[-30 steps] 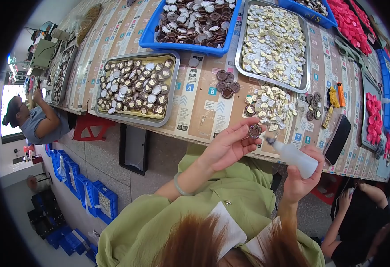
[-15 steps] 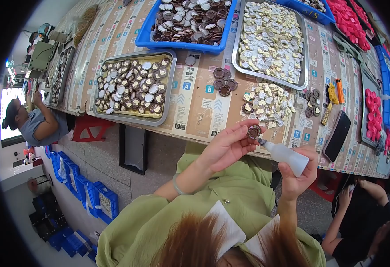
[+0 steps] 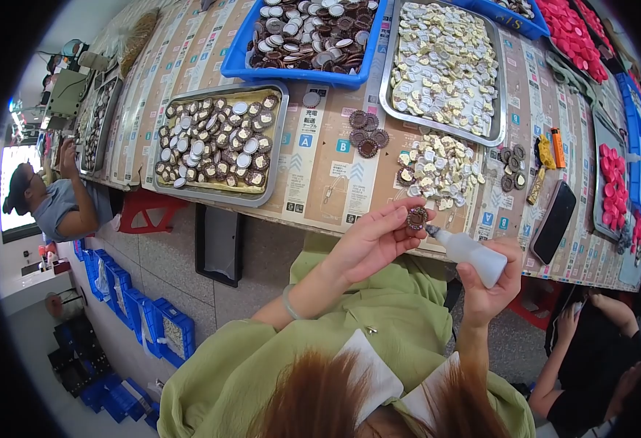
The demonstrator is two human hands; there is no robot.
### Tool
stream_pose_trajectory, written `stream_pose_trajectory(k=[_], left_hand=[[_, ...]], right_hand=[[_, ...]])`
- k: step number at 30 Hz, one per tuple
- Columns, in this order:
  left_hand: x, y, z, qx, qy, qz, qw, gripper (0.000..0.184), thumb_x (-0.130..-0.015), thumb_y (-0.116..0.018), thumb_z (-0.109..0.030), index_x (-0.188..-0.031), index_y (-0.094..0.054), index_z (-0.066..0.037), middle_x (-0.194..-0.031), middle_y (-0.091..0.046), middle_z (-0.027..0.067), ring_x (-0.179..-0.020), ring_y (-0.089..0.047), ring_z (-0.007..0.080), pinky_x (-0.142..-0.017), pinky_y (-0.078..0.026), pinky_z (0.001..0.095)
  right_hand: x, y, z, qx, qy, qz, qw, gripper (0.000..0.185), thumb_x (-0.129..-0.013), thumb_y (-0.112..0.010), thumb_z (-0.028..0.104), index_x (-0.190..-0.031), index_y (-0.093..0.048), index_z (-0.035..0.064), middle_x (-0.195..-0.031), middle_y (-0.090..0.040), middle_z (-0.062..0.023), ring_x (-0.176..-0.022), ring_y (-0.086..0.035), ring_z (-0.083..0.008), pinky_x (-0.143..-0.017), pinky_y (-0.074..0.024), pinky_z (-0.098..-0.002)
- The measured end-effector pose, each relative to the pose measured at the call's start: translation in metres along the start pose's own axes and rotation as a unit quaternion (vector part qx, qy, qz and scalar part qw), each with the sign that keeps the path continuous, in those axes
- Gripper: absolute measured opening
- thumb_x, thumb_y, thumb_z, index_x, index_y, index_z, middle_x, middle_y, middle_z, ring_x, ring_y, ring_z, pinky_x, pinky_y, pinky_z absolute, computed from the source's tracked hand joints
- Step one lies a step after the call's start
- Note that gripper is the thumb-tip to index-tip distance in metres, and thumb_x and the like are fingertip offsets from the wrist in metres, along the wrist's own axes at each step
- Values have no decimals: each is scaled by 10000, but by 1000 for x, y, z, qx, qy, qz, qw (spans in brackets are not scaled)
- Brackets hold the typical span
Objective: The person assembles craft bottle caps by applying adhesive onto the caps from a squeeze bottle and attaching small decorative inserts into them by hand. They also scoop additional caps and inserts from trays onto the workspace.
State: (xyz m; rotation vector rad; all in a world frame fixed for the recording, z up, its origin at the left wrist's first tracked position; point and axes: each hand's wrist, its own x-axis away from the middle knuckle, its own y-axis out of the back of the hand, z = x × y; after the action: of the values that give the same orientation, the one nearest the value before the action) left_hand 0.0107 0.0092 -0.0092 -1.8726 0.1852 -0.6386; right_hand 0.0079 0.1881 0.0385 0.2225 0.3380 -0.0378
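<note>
Pinched between the fingertips of my left hand is a round brown piece with a scalloped edge, its hollow face turned up. My right hand is wrapped round a white squeeze bottle, tilted so that its narrow tip lies beside the brown piece; whether they touch I cannot tell. Just beyond my hands lies a loose pile of small cream and white pieces. Several more brown scalloped pieces lie on the table to the left of that pile.
A metal tray of assembled brown-and-cream pieces stands left, a blue bin behind it. Another metal tray holds cream pieces. To the right lie a phone and an orange lighter. Co-workers sit left and right.
The bottle tip has shifted very slightly to the right of the brown piece. At the left, the co-worker's arm has moved; my left hand is nearly still.
</note>
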Motion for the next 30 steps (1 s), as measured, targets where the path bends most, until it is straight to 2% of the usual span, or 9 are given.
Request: stream_pose_trajectory(k=[5, 7, 11, 15, 19, 21, 22, 24, 30], left_hand=[[0, 2, -2, 9, -12, -14, 1000, 314, -899, -422, -197, -1175, -427, -48, -1140, -500, 134, -891, -540, 160, -813, -444, 290], [1, 4, -5, 20, -21, -9, 1000, 310, -896, -429, -186, -1172, -427, -45, -1123, -511, 121, -884, -544, 159, -804, -449, 282], [0, 8, -12, 19, -43, -13, 999, 312, -892, -435, -173, -1176, -416, -44, -1099, -520, 106, -874, -549, 155, -796, -454, 275], [0, 10, -14, 13, -51, -28, 998, 313, -894, -432, -180, -1176, -416, -45, -1104, -515, 103, -868, -546, 151, -799, -449, 274], [3, 12, -15, 11, -53, -51, 997, 306, -896, -427, -184, -1169, -426, -44, -1099, -522, 104, -862, -546, 150, -793, -448, 271], [2, 14, -15, 9, -52, -52, 997, 305, -897, -425, -186, -1167, -428, -42, -1098, -524, 104, -861, -545, 149, -791, -447, 270], [2, 15, -14, 7, -52, -52, 997, 304, -898, -423, -188, -1164, -429, -41, -1096, -526, 105, -860, -545, 148, -788, -447, 269], [1, 18, -12, 12, -47, -50, 998, 305, -899, -422, -189, -1165, -429, -40, -1096, -526, 106, -862, -543, 147, -791, -446, 270], [1, 14, -7, 16, -32, -43, 998, 304, -898, -421, -186, -1165, -427, -39, -1091, -528, 108, -864, -539, 143, -796, -445, 273]], right_hand=[[3, 3, -7, -24, -9, -29, 999, 378, -640, -749, 152, -885, -491, 24, -842, -492, -61, -749, -470, -149, -684, -385, -258], [-3, 7, -14, -116, -64, -180, 975, 315, -714, -675, 107, -921, -458, 11, -876, -473, -46, -810, -472, -127, -744, -383, -244], [-16, 31, -57, -12, -92, -184, 979, 359, -763, -580, -34, -1067, -393, 3, -937, -507, -77, -870, -515, -131, -770, -402, -235], [-17, 48, -107, 108, -114, -179, 971, 421, -776, -575, -21, -1135, -355, 8, -1002, -518, -113, -923, -520, -143, -781, -404, -241], [-22, 38, -92, 73, -138, -171, 973, 432, -776, -572, -23, -1145, -349, 10, -939, -536, -100, -868, -526, -149, -760, -404, -235], [-22, 32, -88, 344, 60, -280, 894, 332, -770, -581, -10, -1068, -435, -4, -870, -545, -74, -797, -521, -148, -729, -401, -229], [-17, 30, -86, 344, 60, -279, 895, 332, -770, -581, -10, -1068, -435, -4, -870, -545, -74, -797, -521, -148, -729, -401, -229], [-5, 26, -81, 231, 27, -94, 968, 218, -747, -600, 1, -951, -521, 1, -827, -550, -64, -778, -508, -162, -711, -402, -256], [-18, -17, -64, 249, 54, 116, 960, 207, -672, -611, -16, -866, -551, 24, -796, -558, -87, -751, -490, -251, -645, -403, -327]])
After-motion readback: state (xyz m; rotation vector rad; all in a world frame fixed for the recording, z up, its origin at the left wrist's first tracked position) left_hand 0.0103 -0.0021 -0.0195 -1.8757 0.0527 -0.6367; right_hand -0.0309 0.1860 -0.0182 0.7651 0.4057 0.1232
